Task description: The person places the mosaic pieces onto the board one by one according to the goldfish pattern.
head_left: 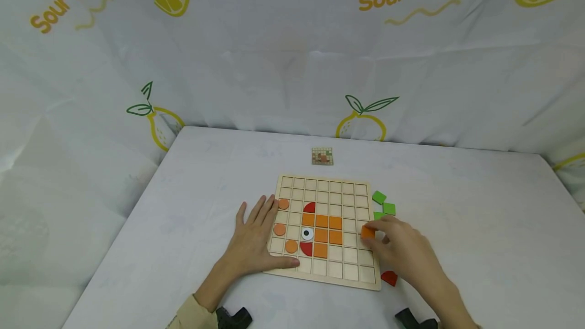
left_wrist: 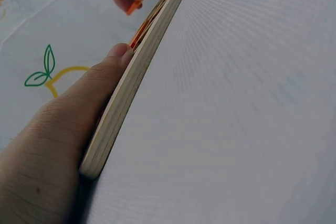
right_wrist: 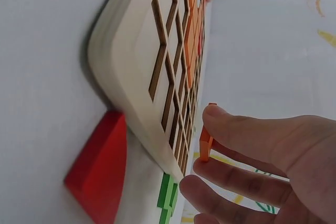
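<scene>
A wooden grid board [head_left: 349, 270] lies on the table, with orange square tiles [head_left: 321, 236], two red quarter-round tiles, a white eye tile [head_left: 307, 233] and three orange discs [head_left: 291, 246] in its cells. My left hand [head_left: 256, 240] is spread over the board's left edge, thumb along the near side. In my right hand [head_left: 404, 248] an orange square tile [right_wrist: 206, 141] is pinched between thumb and fingers, above the board's right edge. Green square tiles [head_left: 389, 209] lie just beyond that hand, and a loose red quarter-round tile [right_wrist: 100, 169] sits beside the board's near right corner.
A small picture card [head_left: 322, 156] lies on the white table [head_left: 219, 166] behind the board. A white cloth with lemon prints [head_left: 283, 65] hangs at the back. Dark wrist straps [head_left: 234, 318] show at the near edge.
</scene>
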Motion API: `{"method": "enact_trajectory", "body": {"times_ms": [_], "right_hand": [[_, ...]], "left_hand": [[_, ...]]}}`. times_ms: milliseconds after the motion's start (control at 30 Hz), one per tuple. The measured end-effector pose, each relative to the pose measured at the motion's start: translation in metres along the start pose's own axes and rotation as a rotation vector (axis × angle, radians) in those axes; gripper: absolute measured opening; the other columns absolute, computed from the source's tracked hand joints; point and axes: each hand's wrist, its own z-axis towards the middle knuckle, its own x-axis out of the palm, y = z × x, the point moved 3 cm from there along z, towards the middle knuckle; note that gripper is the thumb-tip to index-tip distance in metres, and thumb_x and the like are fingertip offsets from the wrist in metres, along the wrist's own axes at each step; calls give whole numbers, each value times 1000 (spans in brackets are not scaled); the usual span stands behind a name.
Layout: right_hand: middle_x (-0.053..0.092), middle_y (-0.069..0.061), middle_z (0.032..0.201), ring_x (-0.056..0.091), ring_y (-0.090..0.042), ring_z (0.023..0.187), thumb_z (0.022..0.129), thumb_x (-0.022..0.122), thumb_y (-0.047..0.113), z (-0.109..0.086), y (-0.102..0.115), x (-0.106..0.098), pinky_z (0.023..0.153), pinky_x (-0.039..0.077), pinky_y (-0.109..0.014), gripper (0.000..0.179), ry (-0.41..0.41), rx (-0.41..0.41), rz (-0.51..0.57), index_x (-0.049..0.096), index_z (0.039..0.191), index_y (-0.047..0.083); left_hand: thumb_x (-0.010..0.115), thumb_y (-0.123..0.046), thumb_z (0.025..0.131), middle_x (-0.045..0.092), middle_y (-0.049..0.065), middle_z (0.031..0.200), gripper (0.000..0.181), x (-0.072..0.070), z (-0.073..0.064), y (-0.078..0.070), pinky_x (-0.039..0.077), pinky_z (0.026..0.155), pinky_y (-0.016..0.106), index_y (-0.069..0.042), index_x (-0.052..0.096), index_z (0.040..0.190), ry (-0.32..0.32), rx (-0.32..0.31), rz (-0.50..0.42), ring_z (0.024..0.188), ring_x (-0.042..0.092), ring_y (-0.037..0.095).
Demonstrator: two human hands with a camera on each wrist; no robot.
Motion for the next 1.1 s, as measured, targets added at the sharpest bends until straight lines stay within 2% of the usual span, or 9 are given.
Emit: {"method": "enact_trajectory", "body": {"times_ms": [233,433,533,733,1100], "right_hand": [[75,-5,110,60,-9,73,83,84,25,-1,11,7,58,47,-27,32,7,-20,-14,78,111,10],[75,1,105,53,-4,66,84,84,23,-3,22,14,57,43,-21,27,8,-60,-5,79,109,14],[75,3,100,54,-3,68,81,86,21,-3,28,17,59,45,-20,26,7,-93,-2,80,106,14],[75,7,99,60,-4,76,79,87,19,-3,38,22,68,53,-25,25,-5,-169,-16,81,103,16],[75,7,98,55,-2,71,79,87,19,-5,42,29,61,47,-20,23,15,-174,-30,80,100,16]], "left_hand": [[66,-88,63,22,9,172,135,0,0,0,4,124,70,-10,22,164,-1,-2,-6,161,17,31],[66,-88,63,22,8,172,134,1,0,1,4,124,69,-11,21,164,1,-5,-21,161,16,31],[67,-87,63,22,8,172,134,1,0,1,4,124,69,-11,22,164,1,-5,-22,161,16,31],[68,-86,63,22,8,172,134,1,0,0,3,125,68,-11,21,164,1,-8,-24,161,17,31],[65,-88,64,21,10,172,135,1,0,1,5,124,70,-9,23,164,5,-2,6,161,17,31]]}}
